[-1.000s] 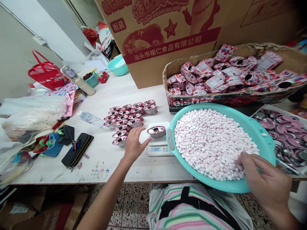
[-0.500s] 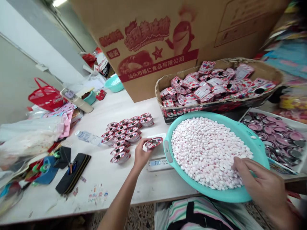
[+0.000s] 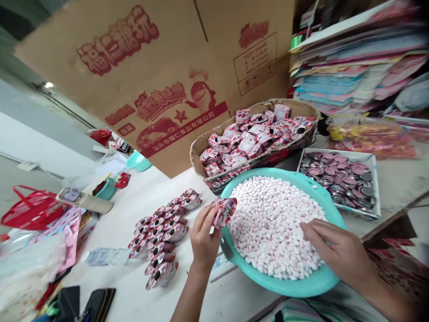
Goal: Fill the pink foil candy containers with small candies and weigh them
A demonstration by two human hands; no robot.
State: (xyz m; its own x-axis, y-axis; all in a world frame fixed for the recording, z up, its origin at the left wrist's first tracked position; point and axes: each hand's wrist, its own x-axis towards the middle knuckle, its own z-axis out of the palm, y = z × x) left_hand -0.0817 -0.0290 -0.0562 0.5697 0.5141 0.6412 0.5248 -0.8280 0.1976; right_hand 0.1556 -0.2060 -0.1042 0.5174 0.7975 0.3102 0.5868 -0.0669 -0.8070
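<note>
My left hand [image 3: 203, 238] pinches a small round red-and-white candy container [image 3: 224, 212] and holds it tilted over the near rim of a teal basin [image 3: 301, 286]. The basin is heaped with small pink-white candies [image 3: 273, 223]. My right hand [image 3: 335, 250] lies on those candies at the basin's right side, fingers curled down into the pile; what they hold, if anything, is hidden. To the left of my left hand, several filled containers [image 3: 164, 230] stand in rows on the white table [image 3: 140, 201].
A cardboard tray [image 3: 197, 150] of empty containers sits behind the basin, backed by a big printed carton [image 3: 144, 80]. A white box of round lids [image 3: 338, 172] is to the right. A water bottle [image 3: 100, 256], red bag [image 3: 30, 208] and clutter line the left.
My left hand lifted the container off the small scale and carried it over to the basin's rim. The view swung up and right, and the basin now hides the scale.
</note>
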